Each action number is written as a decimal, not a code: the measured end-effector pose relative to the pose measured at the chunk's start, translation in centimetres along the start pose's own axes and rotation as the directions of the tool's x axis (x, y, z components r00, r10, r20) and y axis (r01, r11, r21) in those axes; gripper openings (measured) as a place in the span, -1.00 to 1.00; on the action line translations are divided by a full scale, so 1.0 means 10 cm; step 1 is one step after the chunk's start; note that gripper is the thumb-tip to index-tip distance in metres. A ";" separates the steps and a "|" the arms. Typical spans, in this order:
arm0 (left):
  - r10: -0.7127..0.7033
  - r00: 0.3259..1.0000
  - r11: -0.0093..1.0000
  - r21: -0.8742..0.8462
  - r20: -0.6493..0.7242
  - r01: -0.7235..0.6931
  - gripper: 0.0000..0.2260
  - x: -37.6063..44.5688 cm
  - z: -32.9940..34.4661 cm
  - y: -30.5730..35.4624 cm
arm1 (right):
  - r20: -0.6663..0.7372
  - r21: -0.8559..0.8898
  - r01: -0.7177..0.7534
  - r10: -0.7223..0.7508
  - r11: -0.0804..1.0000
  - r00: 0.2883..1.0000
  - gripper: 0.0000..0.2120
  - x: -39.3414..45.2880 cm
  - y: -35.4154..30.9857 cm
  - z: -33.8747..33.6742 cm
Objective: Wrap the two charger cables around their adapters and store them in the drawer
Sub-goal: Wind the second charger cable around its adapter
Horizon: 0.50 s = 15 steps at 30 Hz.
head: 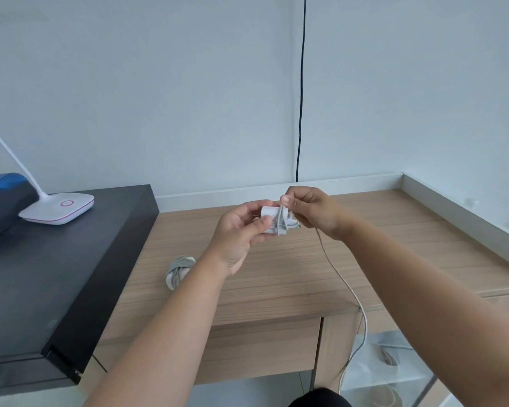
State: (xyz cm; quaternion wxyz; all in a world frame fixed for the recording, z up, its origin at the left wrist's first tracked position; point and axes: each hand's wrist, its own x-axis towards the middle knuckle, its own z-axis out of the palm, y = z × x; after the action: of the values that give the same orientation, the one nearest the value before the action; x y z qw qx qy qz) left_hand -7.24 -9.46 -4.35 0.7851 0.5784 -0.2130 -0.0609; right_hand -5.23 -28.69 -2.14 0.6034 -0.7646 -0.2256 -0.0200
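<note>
Left hand (241, 227) grips the white adapter (269, 214) while right hand (309, 210) pinches the grey cable (343, 282); each turn wants laying snug beside the previous.

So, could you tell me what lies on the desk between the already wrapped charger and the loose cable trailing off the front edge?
In the head view, only bare wooden desk top lies between the wrapped charger and the trailing cable.

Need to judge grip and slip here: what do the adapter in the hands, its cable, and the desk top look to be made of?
Adapter: smooth white plastic by the look, with a faint sheen. Cable: pale grey, matte, possibly braided fabric or rubber; too fine to tell. Desk top: light wood-grain laminate or veneer, matte, with straight printed-looking grain.
</note>
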 end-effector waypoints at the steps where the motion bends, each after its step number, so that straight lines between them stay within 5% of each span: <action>1: -0.008 1.000 0.996 -0.093 -0.016 0.007 -0.75 -0.01 0.03 -0.01 | -0.013 0.074 -0.012 0.013 0.997 1.000 -0.69 0.01 0.05 0.04; 4: -0.001 0.998 0.956 -0.293 -0.067 -0.019 -0.76 -0.02 0.11 0.01 | -0.068 0.271 -0.057 0.079 0.961 0.995 -0.72 0.00 0.20 0.23; 7: -0.011 0.981 0.924 -0.376 -0.196 -0.065 -0.83 0.03 0.14 0.02 | -0.147 0.271 -0.089 0.133 0.958 0.980 -0.68 -0.09 0.31 0.48; 11: -0.009 0.922 0.955 -0.276 -0.388 -0.107 -0.83 0.10 0.11 -0.02 | -0.189 -0.160 -0.137 0.106 0.978 0.976 -0.71 -0.25 0.26 0.72; 15: 0.185 0.894 0.973 0.203 -0.409 -0.109 -0.78 0.12 -0.03 -0.13 | -0.104 -0.567 -0.115 0.068 0.816 0.992 -0.78 -0.35 0.03 0.67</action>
State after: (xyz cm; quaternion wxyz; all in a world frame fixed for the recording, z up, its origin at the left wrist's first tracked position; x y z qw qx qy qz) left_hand -5.83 -10.05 -5.29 0.7611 0.6265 -0.0847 0.1452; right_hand -9.89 -23.63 -5.30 0.3550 -0.9188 -0.1484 -0.0878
